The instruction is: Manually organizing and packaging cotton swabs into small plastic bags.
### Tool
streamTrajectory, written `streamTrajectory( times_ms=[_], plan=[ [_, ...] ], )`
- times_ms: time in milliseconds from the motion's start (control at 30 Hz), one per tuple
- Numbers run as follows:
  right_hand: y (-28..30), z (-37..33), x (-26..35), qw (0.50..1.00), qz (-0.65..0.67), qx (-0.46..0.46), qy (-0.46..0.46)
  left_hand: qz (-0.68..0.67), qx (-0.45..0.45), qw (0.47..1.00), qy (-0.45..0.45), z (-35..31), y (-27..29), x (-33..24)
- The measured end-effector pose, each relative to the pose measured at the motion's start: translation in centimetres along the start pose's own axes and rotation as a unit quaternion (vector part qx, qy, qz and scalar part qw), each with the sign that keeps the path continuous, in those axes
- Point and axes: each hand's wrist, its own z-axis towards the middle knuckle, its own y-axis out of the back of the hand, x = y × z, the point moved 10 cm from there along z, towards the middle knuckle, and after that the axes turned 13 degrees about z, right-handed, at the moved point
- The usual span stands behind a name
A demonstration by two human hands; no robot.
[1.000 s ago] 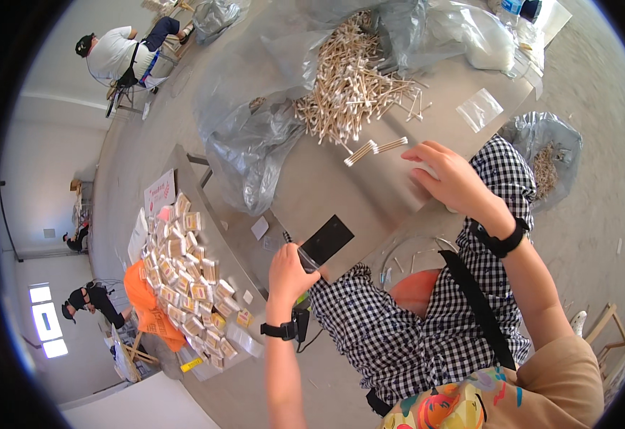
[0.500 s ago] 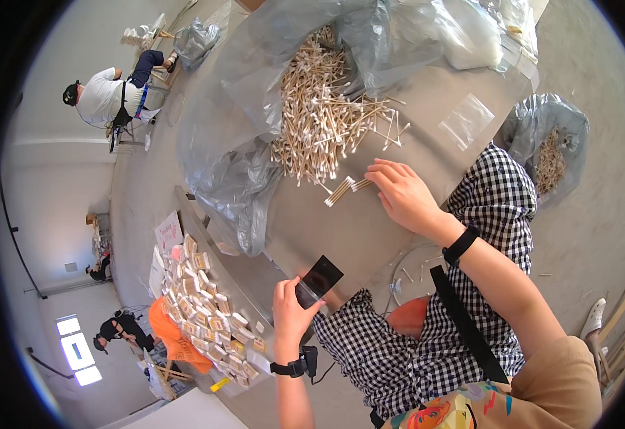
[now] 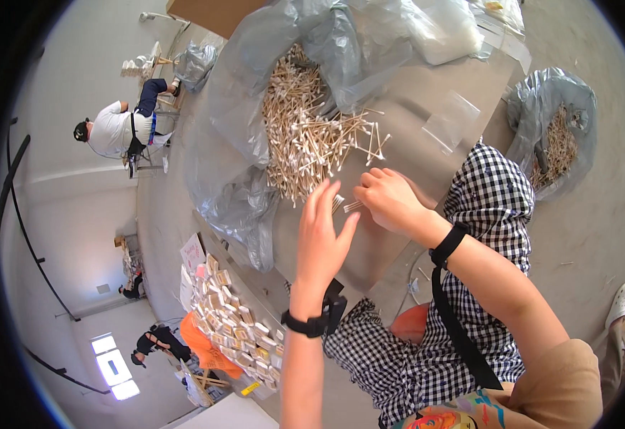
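Observation:
Tan-sticked cotton swabs with white tips (image 3: 305,129) lie heaped in the mouth of a large grey plastic bag on the table (image 3: 398,89). In front of the heap, my right hand (image 3: 391,201) is closed round a small bunch of cotton swabs (image 3: 353,206), whose white ends stick out to the left. My left hand (image 3: 323,239) is beside it, fingers stretched out and thumb apart. A few swab ends (image 3: 337,203) show between the two hands; whether my left fingertips touch them I cannot tell.
The grey bag (image 3: 219,154) spreads over the table's left side. A clear flat bag (image 3: 451,121) lies at right. More swabs fill a lined bin (image 3: 557,154) beside my knee. Many small packed boxes (image 3: 234,314) are piled at lower left. Other people sit farther off at left.
My left hand has moved up from the near table edge to the swabs, and the dark flat rectangle it held is no longer in it. My right hand has closed round the swabs.

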Motion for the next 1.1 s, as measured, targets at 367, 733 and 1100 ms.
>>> streamTrajectory(
  times_ms=[367,733,1100],
  plan=[
    [-0.3,0.0,0.7,1.0,0.005,0.006,-0.01,0.17,0.013,0.984,0.043,17.4,-3.0,0.2],
    [-1.4,0.2,0.5,0.996,0.034,0.069,-0.037,0.179,0.014,0.976,0.121,26.8,-2.8,0.5],
    [-2.2,0.7,1.8,0.993,0.059,0.09,-0.042,-0.56,0.023,0.813,0.159,33.5,-4.4,4.2]
  ],
)
